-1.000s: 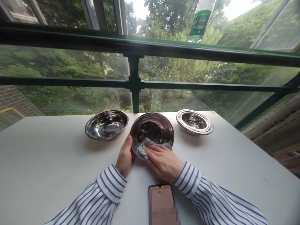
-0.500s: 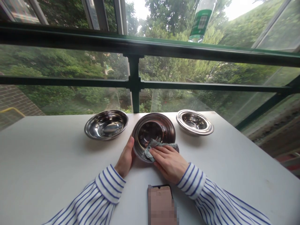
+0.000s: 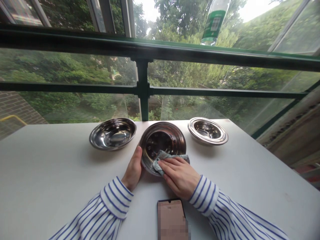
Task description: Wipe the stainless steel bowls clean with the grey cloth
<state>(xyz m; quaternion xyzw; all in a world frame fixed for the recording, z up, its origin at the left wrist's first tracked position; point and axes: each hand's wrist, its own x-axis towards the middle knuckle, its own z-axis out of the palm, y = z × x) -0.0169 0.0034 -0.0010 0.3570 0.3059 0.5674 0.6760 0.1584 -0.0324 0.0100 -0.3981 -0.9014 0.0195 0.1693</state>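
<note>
A shiny steel bowl (image 3: 175,136) is tilted toward me at the middle of the white table (image 3: 62,173). My left hand (image 3: 133,168) grips its left side, thumb on the rim and the other fingers hidden behind or beneath. A grey-green patterned cloth (image 3: 160,159) lies under the fingers of my right hand (image 3: 178,175), which presses it against the near inner side of the bowl. Part of the cloth hangs over the bowl's right rim.
Another steel bowl (image 3: 113,133) stands to the left, and a wide-rimmed steel bowl (image 3: 208,131) to the right. A phone (image 3: 171,216) lies between my forearms. Behind the table runs a green railing (image 3: 100,46) with a plastic bottle (image 3: 215,23) above it.
Hands, cloth and bowl keep nearly the same pose, with the cloth a touch further left. The whole view has shifted very slightly.
</note>
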